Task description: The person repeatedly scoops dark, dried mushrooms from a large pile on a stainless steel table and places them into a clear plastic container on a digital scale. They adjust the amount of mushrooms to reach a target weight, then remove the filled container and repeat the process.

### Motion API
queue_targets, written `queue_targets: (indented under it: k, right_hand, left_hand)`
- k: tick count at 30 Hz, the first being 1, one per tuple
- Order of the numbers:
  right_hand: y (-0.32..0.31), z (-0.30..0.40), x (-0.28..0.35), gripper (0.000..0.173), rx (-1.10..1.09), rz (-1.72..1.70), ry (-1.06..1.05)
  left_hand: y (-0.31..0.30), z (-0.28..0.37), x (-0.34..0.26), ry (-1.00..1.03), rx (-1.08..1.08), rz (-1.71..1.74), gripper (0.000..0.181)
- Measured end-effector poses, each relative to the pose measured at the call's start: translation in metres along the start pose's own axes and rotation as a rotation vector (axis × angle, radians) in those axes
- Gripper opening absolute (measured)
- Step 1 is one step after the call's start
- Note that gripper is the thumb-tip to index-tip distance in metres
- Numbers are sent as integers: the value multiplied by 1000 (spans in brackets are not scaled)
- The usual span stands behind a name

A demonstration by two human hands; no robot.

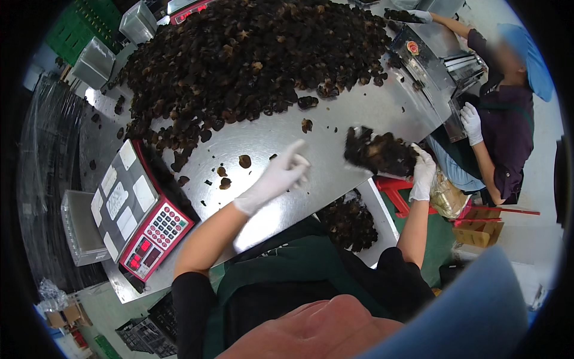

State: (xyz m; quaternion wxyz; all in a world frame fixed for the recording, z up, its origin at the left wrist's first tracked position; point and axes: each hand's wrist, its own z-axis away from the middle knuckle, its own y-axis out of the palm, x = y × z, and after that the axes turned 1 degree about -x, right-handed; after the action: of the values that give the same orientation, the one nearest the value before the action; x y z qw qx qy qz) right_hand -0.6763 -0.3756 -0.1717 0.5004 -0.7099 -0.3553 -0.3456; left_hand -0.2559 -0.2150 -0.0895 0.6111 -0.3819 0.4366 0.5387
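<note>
In a white glove, my right hand (422, 172) grips the end of a clear plastic tray heaped with dark wood ear-like fungus (381, 150), just past the table edge at the right. My left hand (280, 175), also gloved, is over the steel table (332, 134) with its fingers partly spread and nothing seen in it. A large mound of the same dark fungus (251, 58) covers the far part of the table. A few loose pieces (244, 161) lie near my left hand. Below the tray, a white bin (381, 211) holds more fungus.
A red digital scale (157, 233) stands at the left, beside stacked clear plastic trays (83, 229). More clear trays (94, 63) and green crates (78, 31) are at the upper left. A gloved co-worker (506, 116) stands at the right by a metal machine (426, 72). A red stool (394, 193) is beside the bin.
</note>
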Motion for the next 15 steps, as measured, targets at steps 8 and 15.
queue_targets:
  k: [8,15]
  right_hand:
    - [7,-35,-16,34,-225,404,-195]
    - [22,-55,-23,37,-340,221,-179]
  left_hand:
    - [-164,176,-27,128,-632,-244,47]
    - [-248,325,6,147,-1189,-129,49]
